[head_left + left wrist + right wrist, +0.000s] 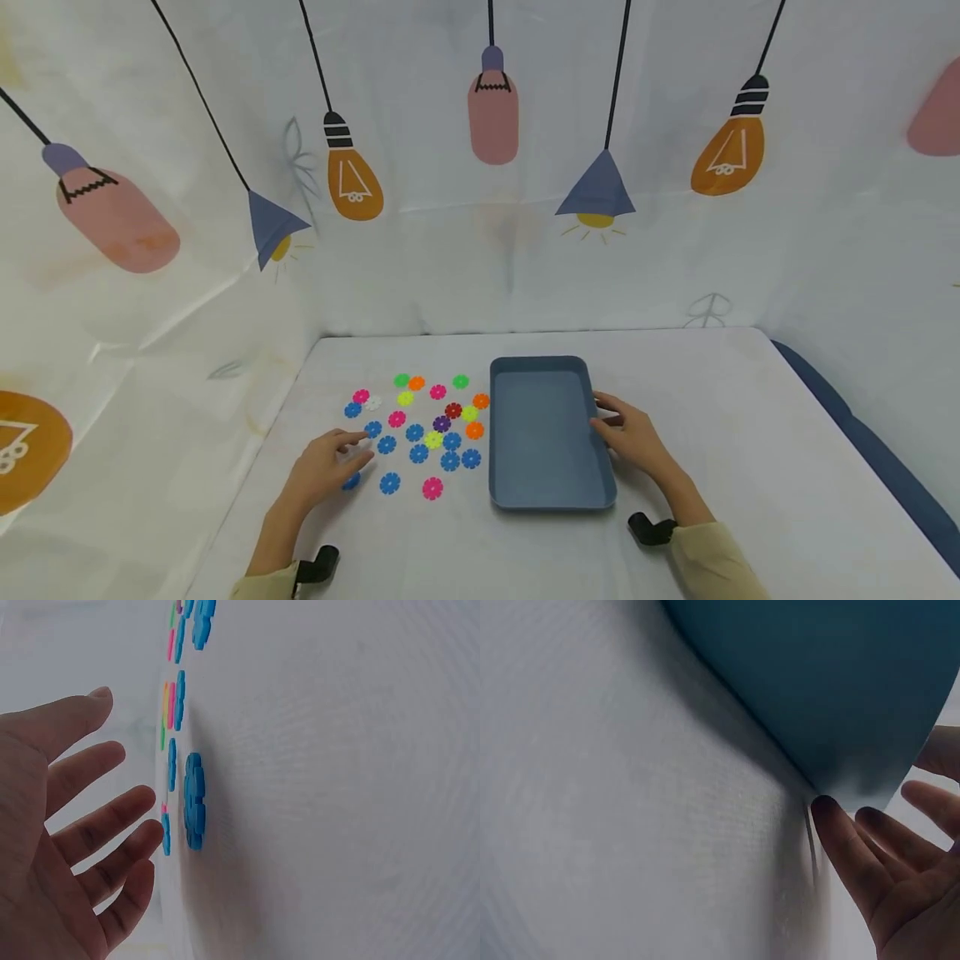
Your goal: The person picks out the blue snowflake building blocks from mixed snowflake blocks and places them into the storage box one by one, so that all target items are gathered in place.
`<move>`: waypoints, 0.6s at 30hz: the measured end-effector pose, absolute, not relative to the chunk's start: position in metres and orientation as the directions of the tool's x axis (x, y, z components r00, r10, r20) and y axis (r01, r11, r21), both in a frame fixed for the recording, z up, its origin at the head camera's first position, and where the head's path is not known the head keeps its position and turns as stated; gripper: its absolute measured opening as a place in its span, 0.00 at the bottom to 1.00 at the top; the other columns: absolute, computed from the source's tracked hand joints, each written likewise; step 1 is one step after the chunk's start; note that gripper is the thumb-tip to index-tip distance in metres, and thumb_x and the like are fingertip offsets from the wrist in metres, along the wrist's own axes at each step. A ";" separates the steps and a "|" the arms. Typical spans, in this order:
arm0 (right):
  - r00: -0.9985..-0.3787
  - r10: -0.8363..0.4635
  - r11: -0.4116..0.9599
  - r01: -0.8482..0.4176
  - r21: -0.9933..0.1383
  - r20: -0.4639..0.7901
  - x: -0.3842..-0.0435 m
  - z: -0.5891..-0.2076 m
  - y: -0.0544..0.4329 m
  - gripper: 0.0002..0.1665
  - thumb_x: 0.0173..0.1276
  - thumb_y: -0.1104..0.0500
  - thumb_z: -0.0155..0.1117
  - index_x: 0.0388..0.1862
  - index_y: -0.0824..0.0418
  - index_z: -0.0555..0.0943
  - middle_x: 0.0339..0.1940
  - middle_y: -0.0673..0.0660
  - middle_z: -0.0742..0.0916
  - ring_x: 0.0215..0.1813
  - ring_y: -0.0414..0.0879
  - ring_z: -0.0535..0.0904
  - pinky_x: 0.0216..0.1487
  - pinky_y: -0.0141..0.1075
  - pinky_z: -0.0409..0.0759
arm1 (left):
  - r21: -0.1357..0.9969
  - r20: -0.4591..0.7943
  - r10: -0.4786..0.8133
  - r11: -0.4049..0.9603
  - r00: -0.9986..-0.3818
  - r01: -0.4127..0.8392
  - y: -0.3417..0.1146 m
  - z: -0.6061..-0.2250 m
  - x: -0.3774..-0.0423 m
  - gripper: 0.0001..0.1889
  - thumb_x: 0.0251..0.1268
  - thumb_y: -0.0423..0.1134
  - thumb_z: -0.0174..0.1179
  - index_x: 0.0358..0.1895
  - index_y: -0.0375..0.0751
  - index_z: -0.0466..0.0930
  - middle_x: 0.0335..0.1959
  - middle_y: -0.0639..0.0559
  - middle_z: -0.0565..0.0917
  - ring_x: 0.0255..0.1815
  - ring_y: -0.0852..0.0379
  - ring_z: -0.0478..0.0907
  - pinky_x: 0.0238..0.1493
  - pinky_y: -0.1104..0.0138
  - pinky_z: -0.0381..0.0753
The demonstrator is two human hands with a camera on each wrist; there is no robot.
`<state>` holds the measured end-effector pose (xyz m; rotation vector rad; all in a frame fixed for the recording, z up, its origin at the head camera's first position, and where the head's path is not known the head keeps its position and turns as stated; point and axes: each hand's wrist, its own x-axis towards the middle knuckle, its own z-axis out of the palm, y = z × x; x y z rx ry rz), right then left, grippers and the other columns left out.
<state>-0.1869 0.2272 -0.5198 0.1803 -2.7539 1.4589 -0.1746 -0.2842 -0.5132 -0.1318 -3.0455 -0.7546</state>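
Many small flower-shaped plastic discs lie flat and scattered left of a blue-grey rectangular tray (551,442). My left hand (322,468) hovers at their left side, fingers spread and holding nothing. Its fingertips are close to a blue disc (372,429), and another blue disc (351,481) lies partly under the hand. In the left wrist view a thick blue disc (194,801) sits just beyond the fingertips. My right hand (637,437) holds the tray's right side, thumb over the rim. The right wrist view shows its fingers (855,862) against the outer wall.
Pink (432,488), orange (474,431), green (461,382) and yellow (433,440) discs lie among the blue ones. All rest on a white-covered table (750,467). A white curtain (420,275) printed with lamps hangs behind and to the left.
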 end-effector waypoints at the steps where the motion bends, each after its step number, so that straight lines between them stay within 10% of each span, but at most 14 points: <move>1: -0.993 -0.090 0.554 -0.110 -0.825 0.072 -0.188 -0.520 0.227 0.33 0.69 0.59 0.64 0.71 0.60 0.68 0.63 0.69 0.76 0.52 0.60 0.81 0.38 0.39 0.84 | 0.476 0.019 0.078 0.876 -0.997 0.078 -0.284 -0.513 -0.174 0.23 0.58 0.56 0.67 0.53 0.49 0.85 0.45 0.52 0.82 0.47 0.50 0.77 0.43 0.54 0.81; 18: -0.997 -0.064 0.388 0.015 -0.922 -0.043 -0.191 -0.523 0.231 0.34 0.70 0.56 0.63 0.72 0.60 0.67 0.59 0.72 0.77 0.55 0.60 0.78 0.42 0.43 0.83 | 0.650 -0.007 0.067 0.758 -0.998 0.046 -0.282 -0.522 -0.173 0.21 0.51 0.47 0.74 0.50 0.47 0.86 0.38 0.55 0.80 0.41 0.54 0.72 0.40 0.63 0.78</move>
